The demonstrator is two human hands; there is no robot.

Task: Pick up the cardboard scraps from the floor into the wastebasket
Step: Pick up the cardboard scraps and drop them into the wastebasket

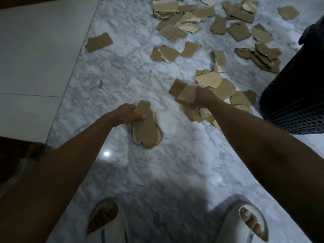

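Observation:
My left hand (125,114) grips a stack of long brown cardboard scraps (146,130) near the floor, thumb across the top piece. My right hand (204,98) holds a few cardboard scraps (185,95) over a heap of pieces (226,88) on the marble floor. Several more torn scraps (189,27) lie scattered farther away, and one lone piece (99,42) lies to the left. The dark mesh wastebasket (296,95) stands at the right edge, close to my right hand.
My two feet in pale slippers (245,223) stand at the bottom of the view. The marble floor (122,76) meets plain white tiles (38,41) on the left. A small light reflection (106,153) shines on the floor.

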